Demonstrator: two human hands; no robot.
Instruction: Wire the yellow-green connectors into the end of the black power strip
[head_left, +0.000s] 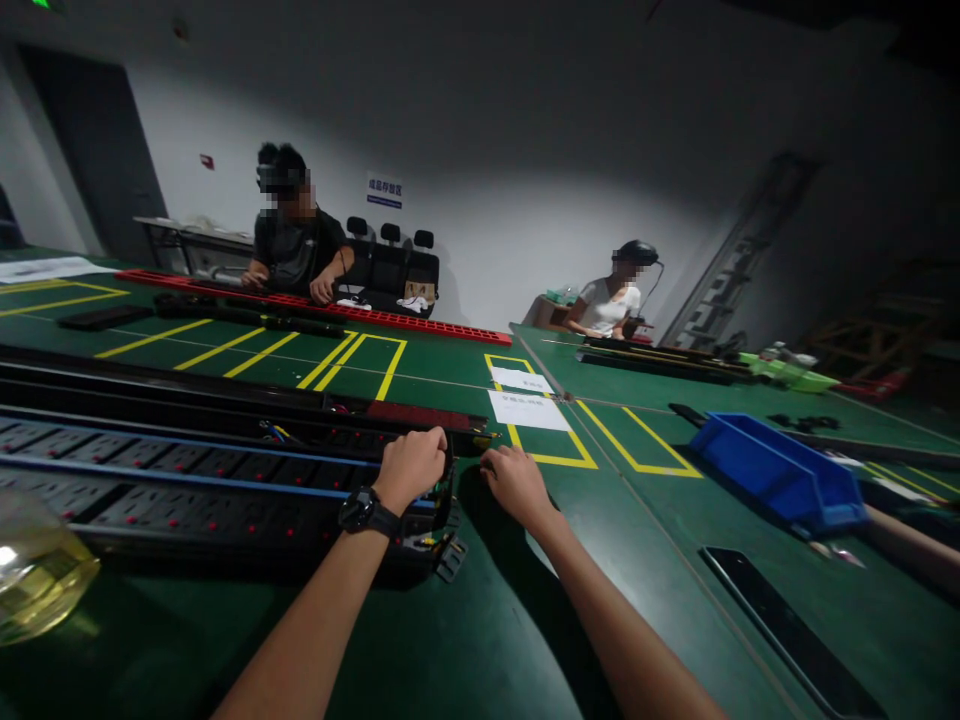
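Several long black power strips (247, 505) with socket rows and small red dots lie side by side at my left, their ends towards the middle. Over the end of one strip rests my left hand (412, 468), its fingers curled round the edge; a black watch (367, 510) is on that wrist. My right hand (516, 482) is closed just beyond the strip ends, fingertips together beside a small yellowish wire end or terminal. What lies between those fingertips is hidden. Coloured wires and a dangling black end cap (451, 558) show at the nearest strip's end.
A blue bin (776, 470) and a phone (787, 625) lie at the right. At lower left stands a clear container of yellow liquid (45, 570). Paper labels (529, 410) lie beyond my hands. A red slotted rail (420, 322) runs along the far side, where two people work.
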